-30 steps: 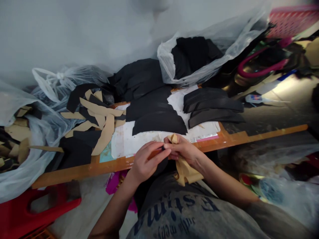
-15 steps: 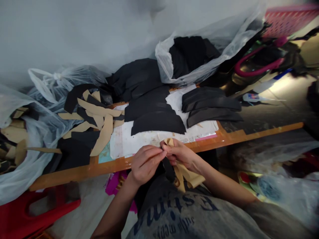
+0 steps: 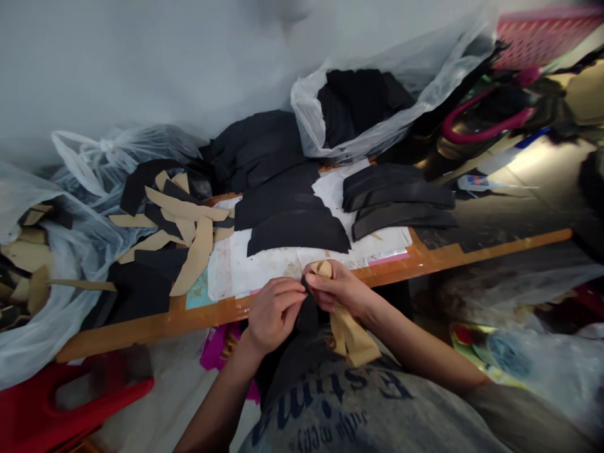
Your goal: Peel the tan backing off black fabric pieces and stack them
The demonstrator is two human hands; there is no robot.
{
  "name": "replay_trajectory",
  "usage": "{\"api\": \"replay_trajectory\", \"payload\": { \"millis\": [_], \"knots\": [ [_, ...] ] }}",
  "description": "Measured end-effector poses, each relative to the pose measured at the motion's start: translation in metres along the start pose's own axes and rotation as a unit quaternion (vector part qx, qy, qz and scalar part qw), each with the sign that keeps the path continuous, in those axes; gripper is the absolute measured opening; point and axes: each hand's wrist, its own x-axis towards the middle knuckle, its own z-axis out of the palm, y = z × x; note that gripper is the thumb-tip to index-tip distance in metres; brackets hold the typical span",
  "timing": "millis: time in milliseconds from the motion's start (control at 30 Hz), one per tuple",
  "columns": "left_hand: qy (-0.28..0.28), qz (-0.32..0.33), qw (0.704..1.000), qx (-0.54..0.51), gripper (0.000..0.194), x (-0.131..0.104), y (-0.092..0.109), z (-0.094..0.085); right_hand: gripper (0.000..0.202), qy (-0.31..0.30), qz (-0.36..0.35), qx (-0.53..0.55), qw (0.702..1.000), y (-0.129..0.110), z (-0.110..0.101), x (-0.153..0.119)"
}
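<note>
My right hand (image 3: 343, 288) is closed around a tan strip (image 3: 352, 343), whose folded end pokes out above the fingers while the rest hangs in loops against the shirt. A small dark piece (image 3: 306, 284) sticks out at the fingertips of that hand. Pinched at this dark piece is my left hand (image 3: 275, 313), its thumb and fingers drawn together; the exact grip is partly hidden. Just beyond both hands, curved black pieces (image 3: 298, 233) lie overlapped on white paper (image 3: 229, 270). A second row of black pieces (image 3: 403, 217) lies to the right.
Tan and black offcuts (image 3: 201, 255) are heaped at the left beside a plastic bag (image 3: 94, 233). Another clear bag (image 3: 311, 119) with black pieces stands at the back. The table's taped front edge (image 3: 212, 318) runs before me. A red stool (image 3: 117, 396) is below left.
My left hand's fingertips have drawn slightly left, away from the right hand. The hanging dark strip is less visible, and the tan loops have shifted a little left.
</note>
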Motion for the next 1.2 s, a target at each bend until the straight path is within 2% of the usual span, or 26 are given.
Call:
{"api": "replay_trajectory", "payload": {
  "millis": [167, 300, 467, 567, 633, 700, 800, 867, 933, 1000, 1033, 1067, 1100, 1167, 1200],
  "knots": [
    [0.004, -0.005, 1.000, -0.014, 0.025, -0.003, -0.001, -0.002, 0.036, 0.073, -0.007, -0.041, 0.996, -0.003, -0.002, -0.005],
    [0.000, -0.004, 1.000, -0.003, 0.025, -0.006, -0.002, -0.003, 0.033, 0.068, -0.019, -0.067, 0.995, -0.004, -0.001, -0.006],
    [0.000, 0.007, 0.999, 0.033, 0.030, -0.006, 0.003, -0.002, 0.028, 0.063, -0.034, -0.049, 0.996, -0.002, 0.003, -0.005],
    [-0.025, 0.016, 0.996, 0.079, 0.036, -0.006, 0.005, -0.005, 0.022, 0.053, -0.039, -0.058, 0.996, 0.002, 0.005, -0.005],
    [-0.039, 0.027, 0.994, 0.097, 0.037, -0.007, 0.003, -0.010, 0.017, 0.055, -0.027, -0.027, 0.998, 0.005, 0.005, -0.004],
    [-0.024, 0.028, 0.992, 0.120, 0.038, -0.011, -0.001, -0.017, 0.013, 0.084, -0.021, 0.043, 0.995, 0.008, 0.001, 0.000],
    [0.024, 0.003, 0.987, 0.161, 0.040, -0.021, -0.010, -0.027, 0.017, 0.167, -0.080, 0.138, 0.973, 0.007, -0.014, 0.008],
    [0.054, -0.032, 0.984, 0.167, 0.039, -0.030, -0.014, -0.032, 0.021, 0.206, -0.116, 0.156, 0.959, 0.001, -0.031, 0.011],
    [0.080, -0.077, 0.981, 0.157, 0.034, -0.040, -0.017, -0.036, 0.022, 0.219, -0.120, 0.130, 0.959, -0.009, -0.052, 0.006],
    [0.102, -0.127, 0.976, 0.143, 0.027, -0.049, -0.018, -0.038, 0.020, 0.257, -0.120, 0.029, 0.958, -0.024, -0.075, -0.007],
    [0.111, -0.156, 0.972, 0.139, 0.023, -0.053, -0.018, -0.038, 0.019, 0.293, -0.122, -0.053, 0.947, -0.033, -0.087, -0.016],
    [0.119, -0.187, 0.966, 0.136, 0.019, -0.055, -0.019, -0.039, 0.020, 0.345, -0.128, -0.150, 0.917, -0.044, -0.098, -0.027],
    [0.125, -0.217, 0.959, 0.133, 0.017, -0.057, -0.021, -0.040, 0.020, 0.398, -0.129, -0.260, 0.870, -0.055, -0.107, -0.038],
    [0.134, -0.267, 0.946, 0.126, 0.014, -0.056, -0.025, -0.041, 0.017, 0.451, -0.136, -0.383, 0.795, -0.076, -0.121, -0.060],
    [0.134, -0.280, 0.943, 0.121, 0.015, -0.055, -0.027, -0.041, 0.017, 0.464, -0.121, -0.478, 0.736, -0.084, -0.123, -0.069]
  ]
}}
